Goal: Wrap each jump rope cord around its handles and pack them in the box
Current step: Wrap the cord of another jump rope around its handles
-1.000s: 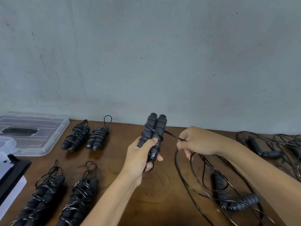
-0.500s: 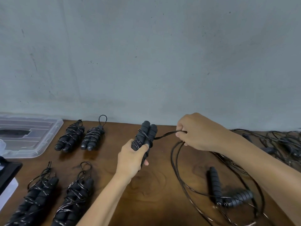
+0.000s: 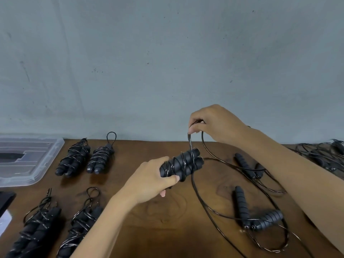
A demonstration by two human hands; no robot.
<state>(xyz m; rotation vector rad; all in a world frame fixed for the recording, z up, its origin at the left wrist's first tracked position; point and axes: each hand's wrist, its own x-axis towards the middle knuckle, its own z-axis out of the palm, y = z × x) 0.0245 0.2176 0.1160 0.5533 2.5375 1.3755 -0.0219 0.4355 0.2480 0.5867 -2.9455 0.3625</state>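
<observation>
Above a wooden table, seen from our head camera, our left hand grips paired handles while our right hand pinches the cord overhead. Slack could slip, loosening wraps, or snag the unwrapped rope nearby. Clear box sits far left.

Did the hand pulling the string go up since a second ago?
Yes. The right hand, pinching the cord, has risen: earlier it sat below the table's back edge, level with the handles; now it is above that edge, against the wall.
</observation>
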